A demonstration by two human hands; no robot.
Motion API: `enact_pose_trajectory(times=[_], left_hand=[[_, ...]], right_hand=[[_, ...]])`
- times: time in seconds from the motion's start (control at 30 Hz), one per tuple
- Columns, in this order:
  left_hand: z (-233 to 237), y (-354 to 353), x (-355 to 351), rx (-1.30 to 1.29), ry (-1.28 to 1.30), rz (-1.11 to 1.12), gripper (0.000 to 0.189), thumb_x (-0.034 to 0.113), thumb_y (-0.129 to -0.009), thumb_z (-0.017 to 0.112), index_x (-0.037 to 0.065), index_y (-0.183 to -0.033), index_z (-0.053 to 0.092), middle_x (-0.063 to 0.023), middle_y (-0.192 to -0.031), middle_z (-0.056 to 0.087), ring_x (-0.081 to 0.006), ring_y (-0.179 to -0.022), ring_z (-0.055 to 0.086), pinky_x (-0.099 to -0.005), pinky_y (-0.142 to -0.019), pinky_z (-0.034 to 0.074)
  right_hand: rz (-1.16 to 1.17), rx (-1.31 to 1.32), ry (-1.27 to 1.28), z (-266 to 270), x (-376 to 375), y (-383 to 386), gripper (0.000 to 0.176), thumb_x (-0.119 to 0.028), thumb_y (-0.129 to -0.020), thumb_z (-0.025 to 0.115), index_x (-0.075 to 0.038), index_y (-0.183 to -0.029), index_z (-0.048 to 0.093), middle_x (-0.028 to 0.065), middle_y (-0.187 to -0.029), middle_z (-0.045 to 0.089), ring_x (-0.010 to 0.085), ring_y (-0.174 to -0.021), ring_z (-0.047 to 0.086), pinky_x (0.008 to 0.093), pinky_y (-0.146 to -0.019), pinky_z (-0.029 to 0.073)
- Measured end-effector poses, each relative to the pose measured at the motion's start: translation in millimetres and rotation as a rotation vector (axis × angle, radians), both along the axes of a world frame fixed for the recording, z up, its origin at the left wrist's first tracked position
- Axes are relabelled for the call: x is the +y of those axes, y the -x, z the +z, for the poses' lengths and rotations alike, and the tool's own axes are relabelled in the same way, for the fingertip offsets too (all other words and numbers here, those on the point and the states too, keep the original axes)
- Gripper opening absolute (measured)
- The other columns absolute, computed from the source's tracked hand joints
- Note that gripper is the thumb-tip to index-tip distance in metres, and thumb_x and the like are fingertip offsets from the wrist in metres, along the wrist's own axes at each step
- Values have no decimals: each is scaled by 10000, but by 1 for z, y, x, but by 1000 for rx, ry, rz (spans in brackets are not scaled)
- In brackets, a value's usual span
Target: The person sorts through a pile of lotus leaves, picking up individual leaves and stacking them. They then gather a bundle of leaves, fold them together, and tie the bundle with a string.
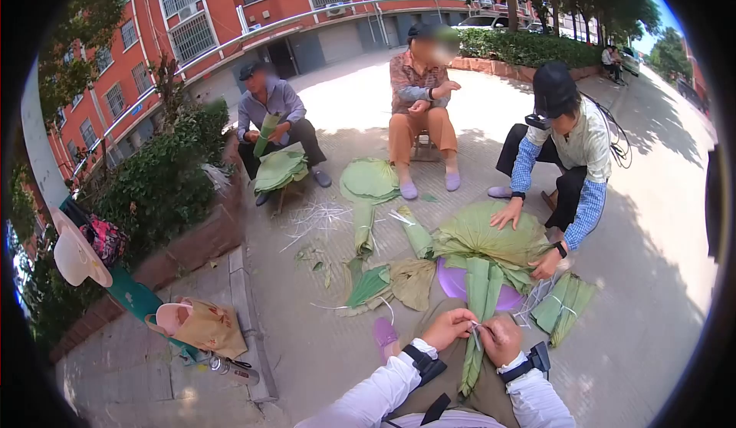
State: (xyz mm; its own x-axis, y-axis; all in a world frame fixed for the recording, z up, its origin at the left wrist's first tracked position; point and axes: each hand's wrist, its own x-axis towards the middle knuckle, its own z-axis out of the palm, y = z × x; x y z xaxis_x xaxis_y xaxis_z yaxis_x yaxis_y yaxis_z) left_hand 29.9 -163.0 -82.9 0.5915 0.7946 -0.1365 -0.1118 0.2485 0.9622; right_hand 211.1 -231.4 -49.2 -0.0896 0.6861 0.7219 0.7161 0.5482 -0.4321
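A rolled bundle of large green leaves (481, 284), which look like lotus leaves, lies lengthwise over my lap. My left hand (449, 329) pinches a thin white strip (476, 334) at the middle of the bundle. My right hand (501, 340) is closed on the same strip, just beside the left. Both hands rest against the leaves. Just past them is a purple round surface (452, 281), partly covered by a big spread stack of leaves (487, 232). A tied leaf bundle (563, 309) lies to the right.
A co-worker (563, 136) at the right presses both hands on the big stack. Two more people (270, 117) (420, 98) sit opposite. Loose white strips (318, 221) and leaf bundles (364, 228) lie on the paving. A paper bag (215, 328) and bottle (234, 370) stand left.
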Motion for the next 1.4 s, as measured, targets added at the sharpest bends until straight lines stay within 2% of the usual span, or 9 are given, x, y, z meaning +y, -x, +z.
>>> enact_pose_trajectory(times=[0.37,0.43,0.5,0.6,0.67,0.83,0.87,1.07,1.4], left_hand=[[18,0,-11,118,-246,158,144,55,-911,626,0,-1021,701,-76,-915,715,-156,-818,678,-277,-706,543],[22,13,-5,484,-418,135,283,134,-898,632,-1,-1143,670,-103,-1258,643,-282,-1126,596,-381,-992,447],[30,28,8,661,-428,15,502,148,-893,652,34,-1366,524,-188,-1325,597,-276,-1206,575,-376,-1042,422],[19,29,7,602,-625,271,99,16,-826,696,-12,-911,737,-101,-799,727,-140,-733,677,-283,-697,534],[20,25,0,638,-611,339,97,59,-802,715,4,-874,750,-121,-763,728,-156,-713,684,-297,-698,526],[38,18,-9,683,-692,372,147,134,-844,643,62,-947,720,-145,-883,690,-327,-829,662,-393,-745,516],[40,19,-13,675,-670,399,148,134,-846,642,58,-949,716,-151,-887,690,-331,-830,663,-396,-745,516],[36,20,-12,635,-650,482,145,130,-859,635,41,-958,691,-165,-896,692,-340,-831,669,-409,-746,522],[36,19,-17,549,-463,452,165,144,-886,605,31,-997,651,-190,-896,699,-356,-848,679,-419,-741,525]], right_hand=[[-113,6,77,-8,-18,-10,205,-242,-846,705,-80,-766,608,99,-674,581,299,-626,610,415,-575,480],[-93,27,146,-7,-22,-16,247,-269,-872,672,-80,-744,577,114,-659,554,311,-612,594,423,-567,466],[-43,101,233,-4,-33,-22,280,-279,-894,638,-76,-726,544,131,-654,532,323,-604,581,427,-560,452],[-36,220,278,-20,-37,-32,287,-260,-902,630,-43,-740,535,148,-639,502,315,-575,538,406,-549,423],[-28,333,375,-18,-43,-27,282,-245,-893,644,-30,-735,552,148,-640,506,286,-563,525,391,-546,414],[-22,528,550,-15,-37,-30,249,-89,-844,672,-2,-644,551,26,-578,487,82,-536,477,292,-498,360],[-66,532,695,-16,-36,-33,264,-196,-860,663,3,-698,606,108,-617,540,223,-563,519,374,-562,402],[-52,495,619,-14,-33,-32,277,-96,-848,656,-19,-603,553,17,-562,529,99,-509,507,282,-508,372],[-75,574,620,-18,-31,-28,277,-72,-854,648,-26,-604,539,23,-543,526,112,-455,504,281,-471,374]])
